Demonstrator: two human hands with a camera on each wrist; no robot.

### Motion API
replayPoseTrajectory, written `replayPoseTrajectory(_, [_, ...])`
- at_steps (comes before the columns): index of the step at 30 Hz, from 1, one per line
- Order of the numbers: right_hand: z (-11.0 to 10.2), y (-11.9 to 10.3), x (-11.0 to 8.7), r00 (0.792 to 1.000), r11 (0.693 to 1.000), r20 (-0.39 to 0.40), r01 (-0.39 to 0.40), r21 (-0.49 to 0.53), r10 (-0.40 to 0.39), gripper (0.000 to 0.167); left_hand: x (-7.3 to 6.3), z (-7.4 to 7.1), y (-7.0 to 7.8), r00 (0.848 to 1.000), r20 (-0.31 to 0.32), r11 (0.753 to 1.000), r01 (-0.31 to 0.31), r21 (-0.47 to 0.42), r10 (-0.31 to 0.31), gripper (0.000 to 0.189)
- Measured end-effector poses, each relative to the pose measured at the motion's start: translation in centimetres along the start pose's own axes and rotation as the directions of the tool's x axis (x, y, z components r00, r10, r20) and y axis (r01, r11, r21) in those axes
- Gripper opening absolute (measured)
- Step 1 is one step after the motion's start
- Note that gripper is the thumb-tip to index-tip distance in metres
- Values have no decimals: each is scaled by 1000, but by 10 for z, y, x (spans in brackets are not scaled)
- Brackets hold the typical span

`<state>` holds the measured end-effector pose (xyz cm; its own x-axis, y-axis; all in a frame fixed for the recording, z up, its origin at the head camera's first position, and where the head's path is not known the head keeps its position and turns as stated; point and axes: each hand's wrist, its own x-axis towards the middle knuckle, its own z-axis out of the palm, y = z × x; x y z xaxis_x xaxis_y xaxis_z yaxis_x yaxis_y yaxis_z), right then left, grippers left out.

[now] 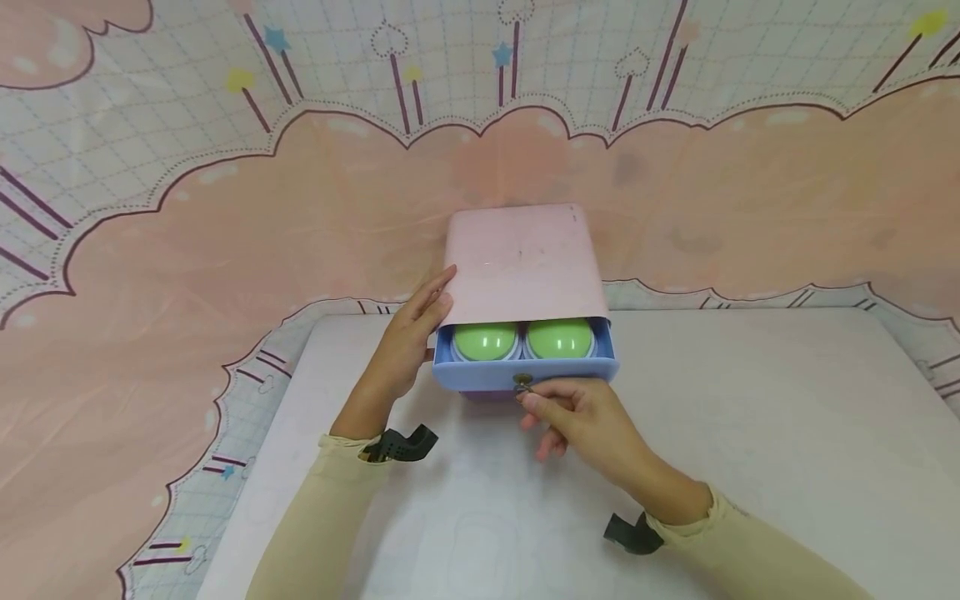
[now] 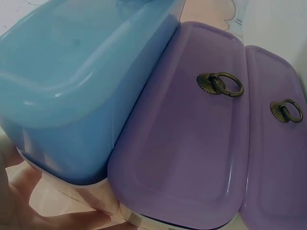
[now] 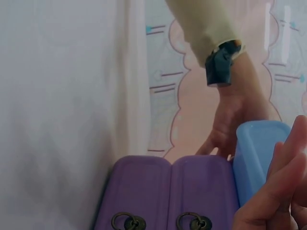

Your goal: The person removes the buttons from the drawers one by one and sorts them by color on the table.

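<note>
At the front of the pink box (image 1: 525,262), a blue drawer (image 1: 480,374) stands pulled partway out, with two green-topped round things (image 1: 486,341) side by side inside it, their rear parts hidden beneath the box's top. On the box's front, the right hand (image 1: 588,421) pinches the drawer's small brass-coloured ring pull (image 1: 522,380) between thumb and forefinger. Against the box's left side rests the left hand (image 1: 401,346), its fingers spread along the wall. Low in the box, beneath the blue drawer, two purple drawers (image 2: 177,134) sit closed, each with its own ring. Under the box is a white table (image 1: 750,417); behind it, a patterned cloth (image 1: 337,217).
</note>
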<state>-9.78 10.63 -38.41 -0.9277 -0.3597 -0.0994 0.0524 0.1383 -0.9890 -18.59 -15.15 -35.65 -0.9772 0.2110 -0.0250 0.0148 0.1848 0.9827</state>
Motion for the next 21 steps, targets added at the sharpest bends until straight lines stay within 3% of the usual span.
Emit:
replayPoseTrajectory(13, [4,0,-14,1000,1000,22,-16,-10,16,31,-1,2,0,1000,-3,999,-4,54,4,50])
replayPoseTrajectory(21, [6,1,-20,999,1000,36,-19,-4,19,32,-2,1,1,1000,-2,999,-7,40,7,50])
